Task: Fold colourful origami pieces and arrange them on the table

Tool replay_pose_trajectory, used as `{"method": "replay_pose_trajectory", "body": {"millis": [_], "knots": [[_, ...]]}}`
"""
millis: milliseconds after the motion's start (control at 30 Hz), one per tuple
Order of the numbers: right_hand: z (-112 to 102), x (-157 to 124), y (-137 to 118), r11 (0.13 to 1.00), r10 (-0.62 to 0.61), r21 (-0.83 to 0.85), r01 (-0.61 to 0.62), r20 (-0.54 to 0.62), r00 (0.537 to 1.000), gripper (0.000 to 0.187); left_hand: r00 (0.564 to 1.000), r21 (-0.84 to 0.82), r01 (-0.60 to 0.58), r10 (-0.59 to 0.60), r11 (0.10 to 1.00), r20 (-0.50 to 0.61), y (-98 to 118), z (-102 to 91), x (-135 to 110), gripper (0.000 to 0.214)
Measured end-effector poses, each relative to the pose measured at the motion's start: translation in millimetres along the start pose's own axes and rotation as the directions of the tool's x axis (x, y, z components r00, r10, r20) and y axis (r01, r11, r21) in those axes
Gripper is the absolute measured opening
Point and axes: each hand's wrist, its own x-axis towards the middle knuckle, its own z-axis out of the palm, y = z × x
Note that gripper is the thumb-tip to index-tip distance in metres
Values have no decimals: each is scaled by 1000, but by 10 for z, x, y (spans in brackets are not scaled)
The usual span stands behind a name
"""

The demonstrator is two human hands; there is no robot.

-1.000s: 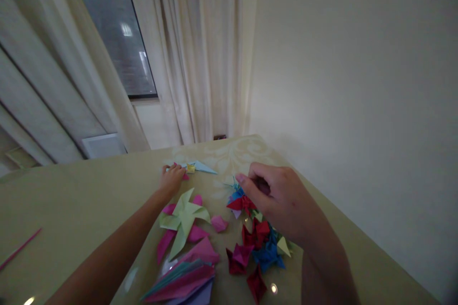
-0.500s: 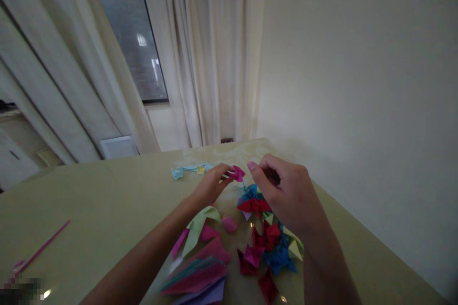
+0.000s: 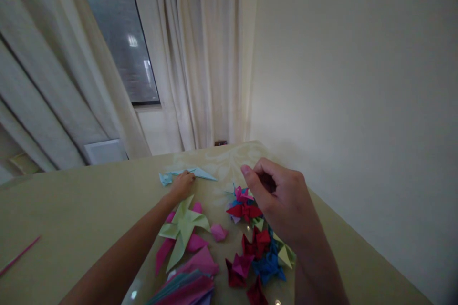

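My left hand point(image 3: 183, 184) is at the far side of the table, fingers together over a light blue folded paper piece point(image 3: 203, 174). What its fingertips hold is hidden. My right hand point(image 3: 281, 195) hovers over the right side of the paper pile, fingers curled and thumb stretched forward, with nothing visible in it. Below its thumb lie a small pink paper flower point(image 3: 242, 194) and a red folded paper piece point(image 3: 244, 211). A pale green paper pinwheel point(image 3: 185, 226) rests on pink paper, nearer to me than my left hand.
Several folded papers lie near me: a pink puffed shape point(image 3: 219, 232), a blue star point(image 3: 269, 267), red pieces point(image 3: 256, 243) and a pink fan shape point(image 3: 196, 267). A thin pink stick point(image 3: 20, 256) lies at left. A wall point(image 3: 358, 105) borders the table at right.
My left hand has let go of the pink flower, which now lies on the pile, and has moved left to the light blue paper. The pinwheel is uncovered. My right hand stays curled.
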Motion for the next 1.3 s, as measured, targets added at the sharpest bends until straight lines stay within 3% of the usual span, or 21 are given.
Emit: {"method": "replay_pose_trajectory", "body": {"millis": [133,267,367,500,600,633,700,800,967,1067,1133,1300], "knots": [[39,52,33,999,38,-26,-37,25,999,41,999,-76,-44,42,996,-35,104,-89,-16,33],[163,111,78,989,87,-133,-69,132,987,32,964,-229,-221,178,948,-196,472,-311,-173,9],[286,103,144,971,97,-234,-50,194,976,24,880,-307,-421,302,854,-367,920,-473,-461,7],[345,35,210,965,33,-255,63,355,934,45,738,-315,-641,451,699,-502,1454,-516,-906,11],[252,-12,173,975,-21,-186,124,474,880,40,632,-273,-734,478,622,-609,1575,-436,-1093,16],[204,-25,146,973,-16,-194,126,486,874,34,620,-241,-730,471,640,-628,1554,-403,-1102,17],[105,-44,88,956,46,-276,99,474,879,24,674,-176,-641,437,747,-596,1444,-339,-1026,20],[0,-50,42,889,184,-456,27,411,893,17,836,-118,-416,328,902,-439,1185,-240,-710,25],[-45,-26,78,769,321,-639,-29,346,882,15,982,-12,-98,95,995,-165,696,26,-108,37],[-81,-42,86,761,348,-645,-70,314,883,17,998,91,58,-57,994,-19,431,166,90,44],[-113,-58,76,771,360,-629,-98,303,883,21,993,150,99,-109,984,54,291,201,175,45],[-117,-43,62,763,377,-638,-104,308,874,23,977,246,-9,-44,969,208,134,149,314,41]]}}
